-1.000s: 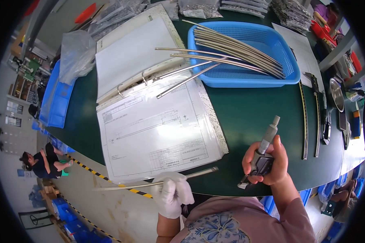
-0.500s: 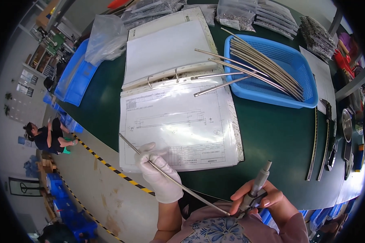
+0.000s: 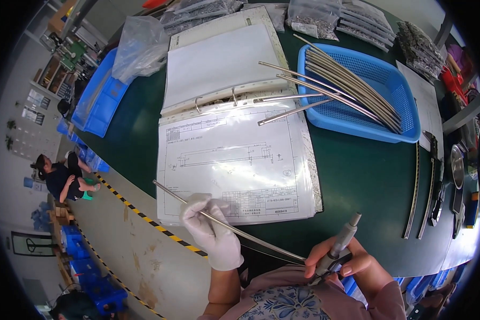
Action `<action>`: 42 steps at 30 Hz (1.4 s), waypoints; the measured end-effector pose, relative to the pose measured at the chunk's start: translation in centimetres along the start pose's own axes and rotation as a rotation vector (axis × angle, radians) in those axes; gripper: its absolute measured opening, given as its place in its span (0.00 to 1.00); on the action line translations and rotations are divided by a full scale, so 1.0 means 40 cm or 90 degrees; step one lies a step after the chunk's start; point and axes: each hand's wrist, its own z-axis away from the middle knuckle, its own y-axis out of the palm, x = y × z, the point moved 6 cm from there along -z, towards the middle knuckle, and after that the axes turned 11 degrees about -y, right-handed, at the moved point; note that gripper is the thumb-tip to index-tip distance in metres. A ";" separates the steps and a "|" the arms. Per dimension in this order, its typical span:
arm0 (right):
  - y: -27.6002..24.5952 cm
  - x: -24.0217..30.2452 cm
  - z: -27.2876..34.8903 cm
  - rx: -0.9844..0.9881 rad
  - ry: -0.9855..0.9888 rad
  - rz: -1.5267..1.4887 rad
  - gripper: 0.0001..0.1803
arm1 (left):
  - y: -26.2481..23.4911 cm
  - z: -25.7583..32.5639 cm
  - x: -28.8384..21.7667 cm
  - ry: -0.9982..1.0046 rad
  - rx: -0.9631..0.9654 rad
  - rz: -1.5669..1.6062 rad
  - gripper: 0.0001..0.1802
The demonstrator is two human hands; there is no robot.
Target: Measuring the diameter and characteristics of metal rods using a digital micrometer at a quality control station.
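Steel shows first at the lower left of centre: we hold a thin curved rod [image 3: 226, 226] in our gloved left hand [image 3: 212, 232], fingers wrapped closed around it near its left third. A second ago this rod lay nearly level just below the binder; half a second ago we had tipped it, and now it slants from the middle left of the frame down to the lower centre, where its far end meets the tool in our other hand. We read that as the rod being brought to the gauge for a check rather than put aside.

Above it, in the middle of the frame, the open binder [image 3: 232, 154] with its drawing sheet lies on the green table [image 3: 368, 176], and three rods stick out from the blue basket [image 3: 381, 88] at the upper right onto the page.

At the lower right, our bare right hand [image 3: 352, 264] grips a micrometer [image 3: 337, 250], fingers curled shut round its body with the thimble pointing up. It has dropped and turned since a second ago, when we held it higher and clear of the rod. Whether its anvil already touches the rod we cannot tell.
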 end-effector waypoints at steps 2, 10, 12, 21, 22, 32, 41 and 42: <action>-0.012 0.014 0.003 -0.034 -0.015 0.015 0.32 | 0.003 0.014 -0.008 -0.045 0.083 0.096 0.11; -0.020 0.030 -0.004 -0.094 -0.077 0.009 0.31 | 0.051 0.086 0.012 -0.314 0.285 0.648 0.08; -0.021 0.042 -0.006 -0.095 -0.129 -0.007 0.30 | 0.072 0.113 0.019 -0.326 0.345 0.375 0.04; -0.050 0.068 0.014 -0.151 -0.173 -0.001 0.32 | 0.143 0.161 0.066 -0.367 0.442 0.276 0.02; -0.053 0.079 0.017 -0.157 -0.207 0.003 0.33 | 0.142 0.158 0.070 -0.378 0.428 0.298 0.02; -0.090 0.077 0.020 -0.275 -0.185 -0.150 0.42 | 0.154 0.185 0.081 -0.390 0.482 0.202 0.02; -0.106 0.063 0.020 -0.334 -0.095 -0.217 0.37 | 0.172 0.184 0.077 -0.231 0.530 0.174 0.11; -0.109 0.060 0.021 -0.344 -0.084 -0.233 0.37 | 0.171 0.184 0.075 -0.218 0.538 0.183 0.11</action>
